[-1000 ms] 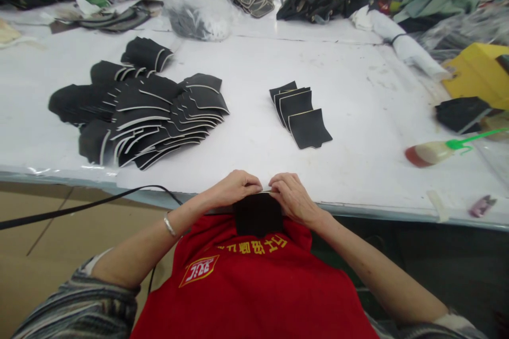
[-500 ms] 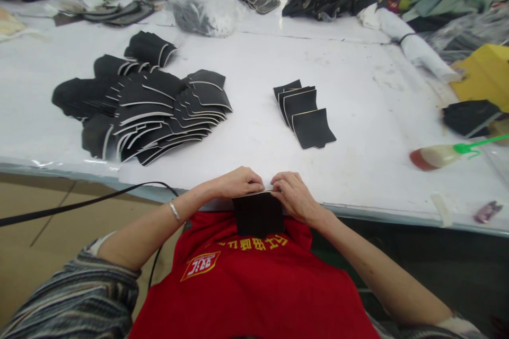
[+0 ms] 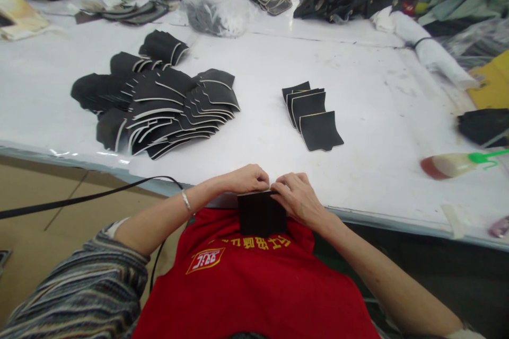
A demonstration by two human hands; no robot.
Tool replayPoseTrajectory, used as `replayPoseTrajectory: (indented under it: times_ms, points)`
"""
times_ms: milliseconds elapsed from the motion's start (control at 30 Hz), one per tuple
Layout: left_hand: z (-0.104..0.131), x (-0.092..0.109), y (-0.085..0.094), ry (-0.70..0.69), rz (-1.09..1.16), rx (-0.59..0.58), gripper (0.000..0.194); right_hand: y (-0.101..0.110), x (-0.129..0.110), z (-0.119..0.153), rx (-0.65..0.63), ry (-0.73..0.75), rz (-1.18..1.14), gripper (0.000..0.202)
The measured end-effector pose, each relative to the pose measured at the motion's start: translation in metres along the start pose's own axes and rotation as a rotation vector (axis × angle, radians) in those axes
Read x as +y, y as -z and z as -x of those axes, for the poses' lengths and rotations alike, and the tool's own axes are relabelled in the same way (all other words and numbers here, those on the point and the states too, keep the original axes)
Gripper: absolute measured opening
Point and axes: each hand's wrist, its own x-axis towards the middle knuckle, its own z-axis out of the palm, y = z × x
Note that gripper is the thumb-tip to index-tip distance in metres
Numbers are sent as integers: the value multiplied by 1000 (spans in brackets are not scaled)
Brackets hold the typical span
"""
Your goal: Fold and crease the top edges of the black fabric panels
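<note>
Against the red apron [image 3: 254, 291], a flat, matte black panel [image 3: 262, 217] hangs toward the body just below the fingertips, its thin, pale upper edge running left to right beside the desk's [image 3: 382, 169] front edge. The left hand [image 3: 250, 179], fingers curled, pinches that edge near its middle; the right hand [image 3: 300, 196] pinches it just beside, thumb hidden, overlapping the right corner. Both are equally near. Beyond, slightly right, lie overlapping, leather-like panels [image 3: 320, 131], smooth and gently curved; left, a larger fanned pile [image 3: 167, 111] shows pale cut edges. Farther back slumps a crinkled, translucent plastic bag [image 3: 214, 5].
</note>
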Motion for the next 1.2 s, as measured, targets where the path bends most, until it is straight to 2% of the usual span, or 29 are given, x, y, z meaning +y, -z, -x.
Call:
replayPoseTrajectory:
  times_ms: [133,267,333,400,467,533,600,667,800,933,1100,1200]
  points:
    - [-1,-4,0,-3,42,3,28,-2,-8,-8,27,-18,38,8]
    - [-2,-3,10,11,39,42,24,-1,-18,-16,-17,-9,-19,3]
    - [-2,1,19,21,8,73,21,12,-23,-22,-59,26,-104,9]
    - [-3,8,26,10,12,83,21,34,-26,-30,-90,52,-245,13]
    - [-3,15,27,-52,86,7,24,57,-26,-37,-106,46,-412,17]
    - [0,18,21,-120,199,-112,29,70,-26,-40,-108,14,-545,20]
    - [6,16,10,-119,289,-186,33,66,-27,-35,-121,-43,-616,22]
    - [18,13,-1,-66,343,-189,37,51,-30,-22,-144,-106,-629,20]
    - [57,14,-10,42,364,-68,44,21,-44,5,-131,-206,-578,18]
    - [89,24,-9,132,235,-34,30,18,-50,11,-69,-199,-561,12]
    - [97,30,-16,163,244,43,21,19,-50,7,-70,-115,-547,9]
    - [95,29,-20,153,239,37,21,17,-50,7,-86,-89,-533,10]
